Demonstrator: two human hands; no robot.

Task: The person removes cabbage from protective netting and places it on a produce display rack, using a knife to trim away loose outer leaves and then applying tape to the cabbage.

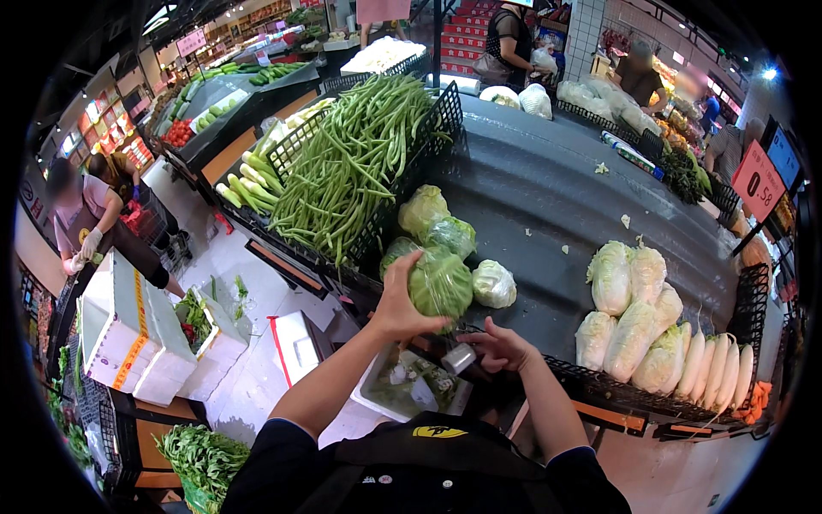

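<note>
Left hand [398, 307] grasping wrapped green cabbage [440, 283] at frame centre, right hand [499, 347] clenched around small grey tool [458, 358], dark surface [548, 197] behind.

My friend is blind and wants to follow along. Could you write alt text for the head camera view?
At a market produce stand, a person's left hand holds a plastic-wrapped green cabbage while the right hand holds a small grey tool just below it. More wrapped cabbages, a crate of green beans and napa cabbages lie on the dark display table.
</note>
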